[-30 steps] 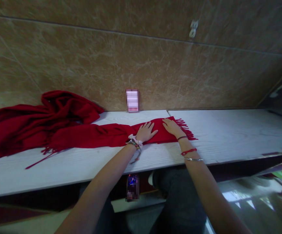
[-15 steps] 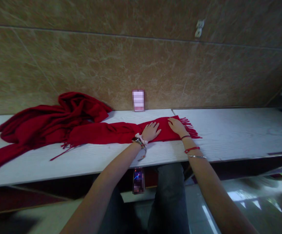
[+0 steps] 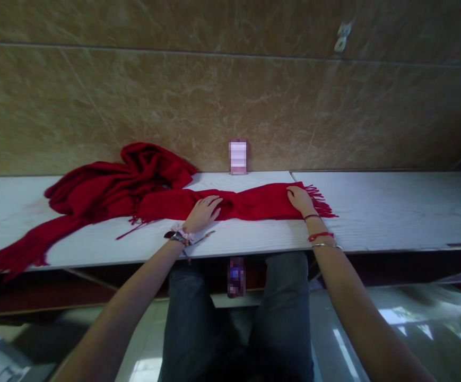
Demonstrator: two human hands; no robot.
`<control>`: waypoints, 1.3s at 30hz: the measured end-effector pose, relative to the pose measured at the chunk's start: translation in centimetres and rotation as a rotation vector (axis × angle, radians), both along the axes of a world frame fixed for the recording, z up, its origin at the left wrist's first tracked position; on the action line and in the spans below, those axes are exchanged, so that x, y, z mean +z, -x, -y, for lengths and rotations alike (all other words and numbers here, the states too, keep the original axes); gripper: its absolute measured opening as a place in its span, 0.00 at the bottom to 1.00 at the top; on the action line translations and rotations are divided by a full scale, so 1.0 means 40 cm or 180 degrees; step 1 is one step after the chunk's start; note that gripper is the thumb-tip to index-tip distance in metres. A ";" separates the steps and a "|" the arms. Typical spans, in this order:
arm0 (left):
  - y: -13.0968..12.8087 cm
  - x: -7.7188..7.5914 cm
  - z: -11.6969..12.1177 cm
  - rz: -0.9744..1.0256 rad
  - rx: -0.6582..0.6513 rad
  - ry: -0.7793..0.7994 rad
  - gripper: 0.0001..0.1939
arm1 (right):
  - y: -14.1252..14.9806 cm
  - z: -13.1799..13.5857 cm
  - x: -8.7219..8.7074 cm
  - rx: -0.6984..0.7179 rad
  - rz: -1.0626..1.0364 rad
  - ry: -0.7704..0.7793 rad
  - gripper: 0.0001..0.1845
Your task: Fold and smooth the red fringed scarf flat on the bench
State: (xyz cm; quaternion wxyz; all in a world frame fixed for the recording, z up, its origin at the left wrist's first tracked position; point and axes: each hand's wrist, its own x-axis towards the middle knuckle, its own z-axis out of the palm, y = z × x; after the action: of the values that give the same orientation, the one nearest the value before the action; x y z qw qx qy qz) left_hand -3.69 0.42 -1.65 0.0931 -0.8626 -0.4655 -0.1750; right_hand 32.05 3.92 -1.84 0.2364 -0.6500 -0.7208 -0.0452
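Observation:
A red scarf [image 3: 264,201] lies lengthwise on the white wood-grain ledge. Its right part is spread as a flat strip with fringe at the far right end, while the left part sits in a loose, rumpled heap. My left hand [image 3: 203,213] rests on the middle of the strip, fingers extended and slightly apart. Close to the fringed end, my right hand [image 3: 300,200] lies flat on the cloth, its fingers stretched out and partly hidden from view. Neither hand grips the fabric. A second fringed end trails toward the ledge's front left.
A phone-like lit screen [image 3: 238,157] leans upright against the brown tiled wall [image 3: 198,101]. Below the front edge of the white ledge [image 3: 381,212] is another blurred device [image 3: 236,277], near my knees. A small white fixture [image 3: 342,37] is on the wall.
My left hand has slid leftward along the scarf, from near my right hand to the middle of the strip. My right hand stays by the fringed end. The view has shifted slightly.

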 end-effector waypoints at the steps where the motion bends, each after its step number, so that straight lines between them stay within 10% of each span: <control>1: -0.002 -0.001 0.000 0.0013 0.0014 -0.0017 0.21 | -0.001 0.000 -0.001 -0.0009 -0.0016 -0.0011 0.19; 15: -0.013 -0.010 0.017 0.0524 0.1116 -0.0286 0.24 | -0.005 0.005 -0.004 0.0166 0.0010 -0.0204 0.18; 39: -0.018 -0.010 0.009 0.0182 0.1306 0.0127 0.22 | -0.005 0.026 -0.009 0.0135 -0.0046 -0.0227 0.18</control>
State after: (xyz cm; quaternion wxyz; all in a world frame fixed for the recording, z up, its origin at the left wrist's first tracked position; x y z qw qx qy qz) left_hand -2.98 0.06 -2.06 0.0964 -0.7460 -0.6372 -0.1675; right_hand 32.25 2.86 -2.19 0.2655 -0.6261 -0.7306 -0.0612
